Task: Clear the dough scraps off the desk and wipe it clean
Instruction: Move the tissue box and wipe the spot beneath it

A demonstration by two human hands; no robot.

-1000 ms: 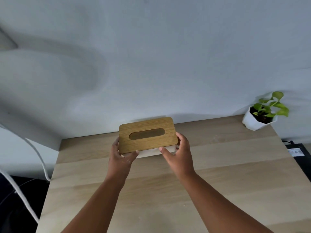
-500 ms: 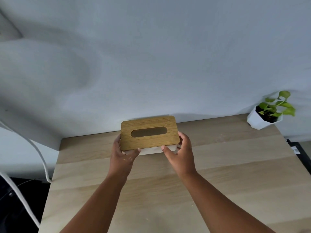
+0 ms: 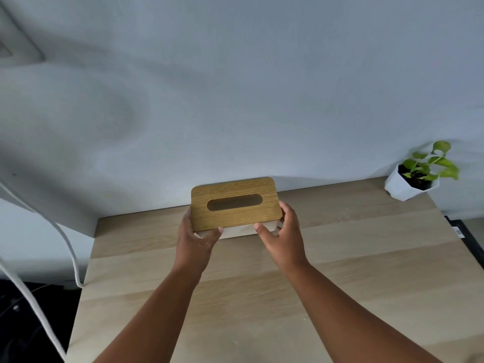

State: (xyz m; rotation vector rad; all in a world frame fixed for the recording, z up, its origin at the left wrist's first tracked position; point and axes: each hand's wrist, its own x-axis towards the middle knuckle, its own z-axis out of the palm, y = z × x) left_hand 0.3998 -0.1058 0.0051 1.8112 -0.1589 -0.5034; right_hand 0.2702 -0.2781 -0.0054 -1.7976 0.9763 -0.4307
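Note:
A white tissue box with a wooden slotted lid (image 3: 234, 204) stands near the back edge of the light wooden desk (image 3: 353, 258), close to the wall. My left hand (image 3: 195, 239) grips its left end, thumb on the front corner. My right hand (image 3: 281, 235) grips its right end, fingers curled round the side and thumb at the front. No tissue shows in the slot. A few faint pale specks lie on the desk to the right of the box; I cannot make out dough scraps clearly.
A small green plant in a white faceted pot (image 3: 408, 186) sits at the desk's back right corner. White cables (image 3: 68, 247) hang off the left side. A dark device (image 3: 468, 242) lies beyond the right edge. The wall runs right behind the box.
Both hands have carried the tissue box a little farther back toward the wall, keeping the same grip. The view has shifted slightly left.

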